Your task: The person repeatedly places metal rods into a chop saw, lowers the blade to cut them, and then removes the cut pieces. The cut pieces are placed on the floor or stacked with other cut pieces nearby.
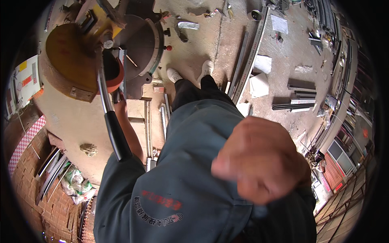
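Note:
To the left stands a miter saw with a yellow blade guard (68, 65) and a round dark turntable (136, 45). Its long metal lever ends in a black handle grip (117, 136). My left hand (120, 104) reaches past the lever to the near end of a metal profile (122, 66) lying by the orange-red lower guard; the fingers are partly hidden, so their hold is unclear. My right hand (258, 161), blurred and close to the camera, is raised before my chest with its fingers curled. Whether anything is inside it cannot be seen.
Long metal profiles (252, 51) lie on the floor to the right of my feet, with white sheets (259, 85) beside them. Short dark profiles (293, 106) are farther right. A workbench (76, 121) extends under the saw, and plastic bags (76, 185) lie at lower left.

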`<act>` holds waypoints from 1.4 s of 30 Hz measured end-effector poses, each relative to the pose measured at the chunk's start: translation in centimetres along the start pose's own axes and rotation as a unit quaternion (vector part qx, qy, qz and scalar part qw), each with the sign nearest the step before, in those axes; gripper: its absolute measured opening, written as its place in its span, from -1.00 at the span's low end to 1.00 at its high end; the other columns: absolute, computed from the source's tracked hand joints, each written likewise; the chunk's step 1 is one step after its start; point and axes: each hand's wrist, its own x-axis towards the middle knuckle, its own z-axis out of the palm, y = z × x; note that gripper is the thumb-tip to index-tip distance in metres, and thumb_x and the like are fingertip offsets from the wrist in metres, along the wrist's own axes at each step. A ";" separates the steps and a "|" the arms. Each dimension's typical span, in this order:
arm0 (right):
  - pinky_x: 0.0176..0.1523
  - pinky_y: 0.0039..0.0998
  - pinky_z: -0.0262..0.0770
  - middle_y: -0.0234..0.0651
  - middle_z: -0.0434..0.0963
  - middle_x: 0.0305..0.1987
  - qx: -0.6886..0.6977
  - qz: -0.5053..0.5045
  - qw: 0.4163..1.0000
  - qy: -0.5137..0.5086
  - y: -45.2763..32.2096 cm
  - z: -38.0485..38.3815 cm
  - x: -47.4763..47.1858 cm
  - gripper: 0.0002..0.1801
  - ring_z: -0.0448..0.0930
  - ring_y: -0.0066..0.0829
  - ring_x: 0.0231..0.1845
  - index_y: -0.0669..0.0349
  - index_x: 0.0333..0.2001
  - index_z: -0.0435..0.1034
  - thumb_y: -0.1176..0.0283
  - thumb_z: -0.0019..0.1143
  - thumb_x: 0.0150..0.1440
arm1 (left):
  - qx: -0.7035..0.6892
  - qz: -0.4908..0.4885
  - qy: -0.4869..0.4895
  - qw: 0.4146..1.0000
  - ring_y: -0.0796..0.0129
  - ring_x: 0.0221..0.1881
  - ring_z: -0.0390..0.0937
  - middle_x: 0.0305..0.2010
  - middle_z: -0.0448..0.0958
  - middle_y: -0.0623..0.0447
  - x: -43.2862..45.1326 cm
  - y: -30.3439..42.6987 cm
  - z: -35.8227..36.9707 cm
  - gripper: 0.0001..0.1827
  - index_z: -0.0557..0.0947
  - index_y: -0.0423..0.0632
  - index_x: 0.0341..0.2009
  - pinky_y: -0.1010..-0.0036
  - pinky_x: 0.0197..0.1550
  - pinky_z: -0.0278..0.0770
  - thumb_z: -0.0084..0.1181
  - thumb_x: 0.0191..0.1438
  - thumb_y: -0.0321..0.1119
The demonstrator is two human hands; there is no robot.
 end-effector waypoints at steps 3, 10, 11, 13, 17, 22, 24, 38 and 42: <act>-0.34 -0.41 0.49 -0.21 0.52 -0.37 0.018 0.178 0.984 -0.007 3.3 -0.2 -2.5 -0.68 0.56 -0.36 -0.42 0.32 -0.11 0.44 0.67 -0.11 0.03 | -0.022 0.004 -0.001 1.000 0.07 0.16 0.47 0.18 0.50 -0.07 0.4 -1.4 0.2 -0.16 0.45 -0.02 0.22 0.21 0.12 0.40 0.16 0.01 0.32; -0.22 -0.48 0.49 -0.26 0.54 -0.41 -0.050 0.354 0.932 0.059 12.7 0.4 -8.5 -0.75 0.58 -0.47 -0.36 0.30 -0.13 0.44 0.64 -0.09 0.11 | -0.052 0.017 -0.008 0.998 0.10 0.16 0.47 0.20 0.48 -0.07 1.6 -3.4 0.9 -0.14 0.40 -0.06 0.26 0.26 0.13 0.40 0.22 0.01 0.26; -0.21 -0.46 0.50 -0.25 0.54 -0.41 -0.061 0.375 0.923 0.067 13.8 0.3 -9.3 -0.75 0.59 -0.46 -0.35 0.29 -0.14 0.44 0.64 -0.09 0.11 | -0.056 0.012 -0.010 0.998 0.10 0.16 0.47 0.21 0.48 -0.07 1.7 -3.6 1.0 -0.13 0.40 -0.06 0.27 0.27 0.13 0.40 0.23 0.01 0.25; -0.19 -0.45 0.51 -0.23 0.55 -0.40 -0.107 0.391 0.912 0.062 15.3 -0.1 -10.8 -0.76 0.60 -0.41 -0.34 0.27 -0.14 0.45 0.63 -0.08 0.10 | -0.048 -0.017 -0.011 0.999 0.11 0.15 0.47 0.21 0.48 -0.07 2.1 -3.7 1.2 -0.12 0.39 -0.07 0.28 0.28 0.13 0.40 0.25 0.02 0.24; -0.16 -0.40 0.52 -0.18 0.55 -0.37 -0.126 0.421 0.896 0.063 17.3 -0.2 -12.4 -0.77 0.61 -0.31 -0.32 0.26 -0.16 0.46 0.60 -0.06 0.09 | -0.050 0.016 -0.014 0.999 0.16 0.19 0.46 0.21 0.48 -0.07 2.5 -3.9 1.4 -0.16 0.42 -0.11 0.25 0.33 0.17 0.39 0.27 0.03 0.19; -0.14 -0.37 0.52 -0.14 0.57 -0.32 -0.146 0.407 0.901 0.040 18.5 0.1 -13.1 -0.79 0.62 -0.25 -0.28 0.28 -0.16 0.45 0.57 -0.04 0.10 | 0.000 -0.035 -0.025 0.999 0.20 0.21 0.45 0.21 0.49 -0.07 3.2 -4.5 1.7 -0.27 0.46 -0.18 0.20 0.37 0.22 0.40 0.24 0.09 0.07; -0.13 -0.36 0.51 -0.13 0.57 -0.30 -0.146 0.407 0.901 0.035 18.9 0.3 -13.4 -0.79 0.61 -0.21 -0.26 0.28 -0.17 0.45 0.57 -0.04 0.10 | -0.133 -0.001 -0.037 0.990 0.25 0.20 0.44 0.21 0.48 -0.07 3.9 -4.7 2.2 -0.36 0.45 -0.21 0.20 0.35 0.23 0.41 0.20 0.15 -0.06; -0.10 -0.36 0.53 -0.11 0.58 -0.24 -0.173 0.347 0.922 0.013 19.3 -1.3 -12.9 -0.78 0.61 -0.25 -0.25 0.29 -0.12 0.47 0.55 -0.02 0.16 | -0.052 0.047 -0.032 0.997 0.22 0.19 0.43 0.25 0.43 -0.09 1.1 -0.9 0.7 -0.42 0.42 -0.24 0.21 0.35 0.20 0.45 0.15 0.20 -0.16; -0.12 -0.40 0.51 -0.15 0.57 -0.26 -0.172 0.306 0.936 -0.027 18.9 -1.3 -10.8 -0.79 0.59 -0.32 -0.27 0.30 -0.11 0.47 0.54 0.01 0.16 | -0.028 0.044 -0.030 0.998 0.20 0.20 0.42 0.26 0.42 -0.10 -0.1 0.2 0.4 -0.41 0.42 -0.24 0.22 0.34 0.20 0.44 0.12 0.19 -0.13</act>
